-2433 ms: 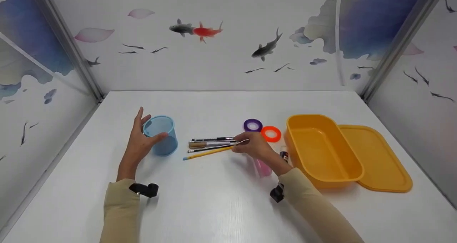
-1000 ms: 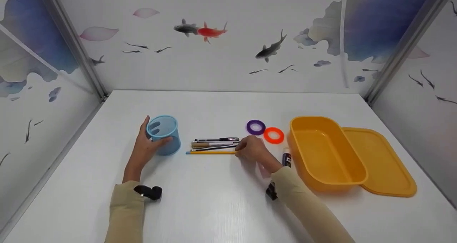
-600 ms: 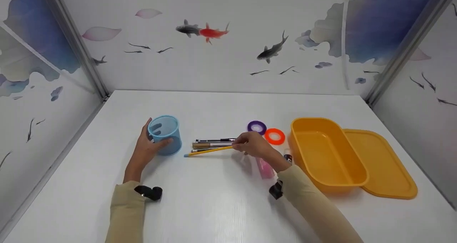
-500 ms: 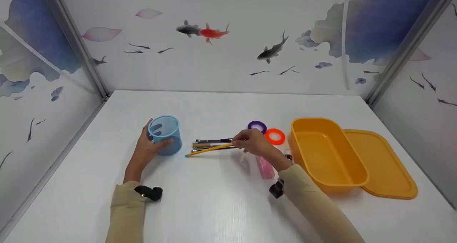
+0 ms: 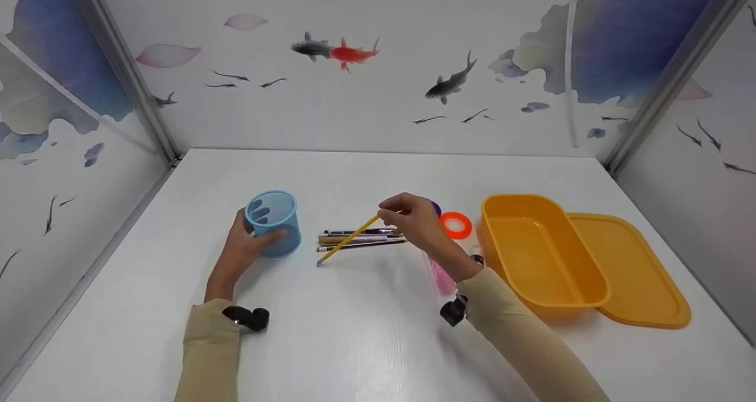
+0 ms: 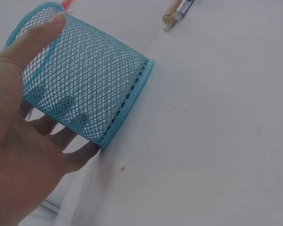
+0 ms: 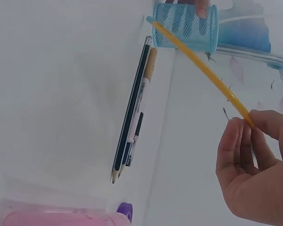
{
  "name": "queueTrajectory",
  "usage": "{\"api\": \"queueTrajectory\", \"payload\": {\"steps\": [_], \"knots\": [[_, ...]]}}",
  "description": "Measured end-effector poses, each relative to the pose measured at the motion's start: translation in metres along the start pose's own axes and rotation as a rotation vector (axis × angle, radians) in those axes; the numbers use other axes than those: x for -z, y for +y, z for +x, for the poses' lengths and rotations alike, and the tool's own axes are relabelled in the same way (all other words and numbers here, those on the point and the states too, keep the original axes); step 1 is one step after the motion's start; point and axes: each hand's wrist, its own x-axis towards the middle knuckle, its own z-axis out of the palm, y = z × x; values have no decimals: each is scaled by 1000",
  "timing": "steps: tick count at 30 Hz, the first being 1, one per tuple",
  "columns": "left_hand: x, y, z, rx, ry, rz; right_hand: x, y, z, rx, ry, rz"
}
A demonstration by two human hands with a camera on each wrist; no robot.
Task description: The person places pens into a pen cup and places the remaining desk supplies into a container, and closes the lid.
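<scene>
The left hand (image 5: 238,252) grips the cup (image 6: 90,79), thumb in front, fingers behind. Right of the cup, the right hand (image 5: 418,225) pinches the pencil (image 5: 348,240) by one end, slanting over the pens (image 5: 369,239), blue end low on the cup's side. Lifting the pencil seems the step in hand; the next move likely calls for a firm pinch and a raised lower end.
</scene>
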Motion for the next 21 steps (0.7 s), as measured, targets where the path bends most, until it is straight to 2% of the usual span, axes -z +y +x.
{"api": "queueTrajectory", "payload": {"steps": [10, 21], "knots": [[1, -1, 0, -5, -5, -17, -3, -28, 3, 38, 38, 185], [2, 2, -1, 13, -12, -15, -10, -62, 6, 116, 96, 321]]}}
